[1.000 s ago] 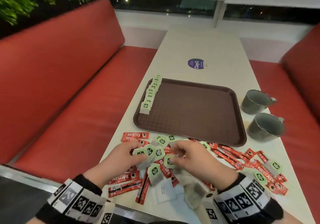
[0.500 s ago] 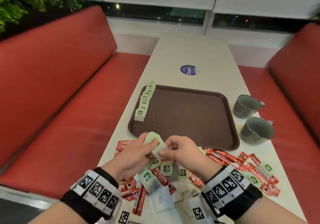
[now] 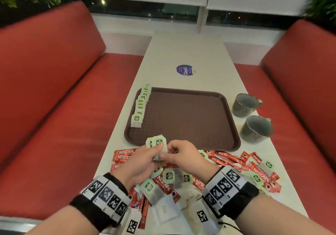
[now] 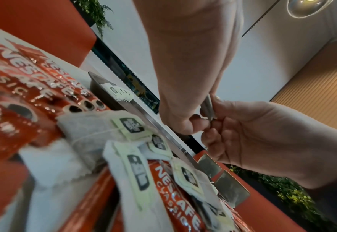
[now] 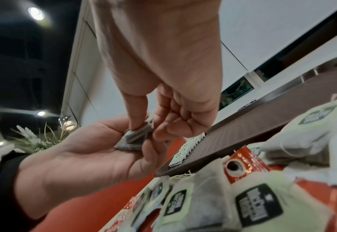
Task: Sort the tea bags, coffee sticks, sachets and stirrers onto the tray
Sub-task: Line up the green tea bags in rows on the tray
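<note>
A row of tea bags (image 3: 141,105) already stands along the left edge of the tray (image 3: 227,118), so the tea-bag step is in hand. Just short of the tray's near rim, above the surface (image 3: 181,53), the left hand (image 3: 138,164) has its grip closed round a small stack of tea bags (image 3: 157,144), thumb on top. The right hand (image 3: 183,155) pinches the same stack from the other side, seemingly squaring it, though the wrist views blur the contact. Beneath and to the right lies the mixed heap: loose tea bags (image 3: 168,175), red coffee sticks (image 3: 227,157) and a white sugar sachet (image 3: 163,209). Next, I judge, the stack needs carrying forward and standing behind the row's near end without toppling it.
</note>
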Demonstrator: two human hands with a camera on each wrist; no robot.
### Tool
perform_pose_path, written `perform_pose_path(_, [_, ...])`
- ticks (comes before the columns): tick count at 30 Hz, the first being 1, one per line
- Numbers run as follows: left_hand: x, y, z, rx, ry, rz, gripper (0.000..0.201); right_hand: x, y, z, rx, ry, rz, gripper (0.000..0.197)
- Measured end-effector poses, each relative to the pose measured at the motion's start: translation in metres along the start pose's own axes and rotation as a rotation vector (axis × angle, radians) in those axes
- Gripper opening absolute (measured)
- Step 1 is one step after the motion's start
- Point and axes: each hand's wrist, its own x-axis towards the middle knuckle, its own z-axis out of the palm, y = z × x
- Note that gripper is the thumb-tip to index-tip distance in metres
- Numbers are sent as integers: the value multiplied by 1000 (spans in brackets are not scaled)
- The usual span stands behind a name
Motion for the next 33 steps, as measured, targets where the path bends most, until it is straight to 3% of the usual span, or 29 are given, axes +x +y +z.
perform_pose_path(4, [-4,0,-13,-99,97,21,30,0,6,-1,-232,3,-9,18])
perform_pose_path(8, [-10,-2,-28,-131,159,-14,20,-2,14,1,-685,-121,-90,30])
perform_pose_path(11, [-15,-3,-33,-94,177,-31,20,-3,18,7,-830,-173,-99,32])
perform_pose_path(17, [-21,-3,-41,-31,185,-20,11,-4,15,9,-753,-188,-76,10])
perform_pose_path(19, [-21,-4,-42,-25,202,-16,11,-4,15,8,-728,-199,-75,14])
perform_pose_path(22, [-21,-4,-43,-19,234,-18,25,-5,17,10,-787,-256,-86,37])
perform_pose_path(25, [-23,-2,-39,-55,241,-17,25,-6,18,16,-811,-266,-99,26])
perform_pose_path(26, [-24,-1,-38,-57,241,-11,23,-6,18,16,-774,-257,-93,21])
perform_pose_path(30, [-26,-1,-38,28,230,17,22,-7,11,3,-507,-227,35,29])
perform_pose_path(33, [-24,-1,-36,27,241,-3,29,-7,0,-11,-290,-198,50,20])
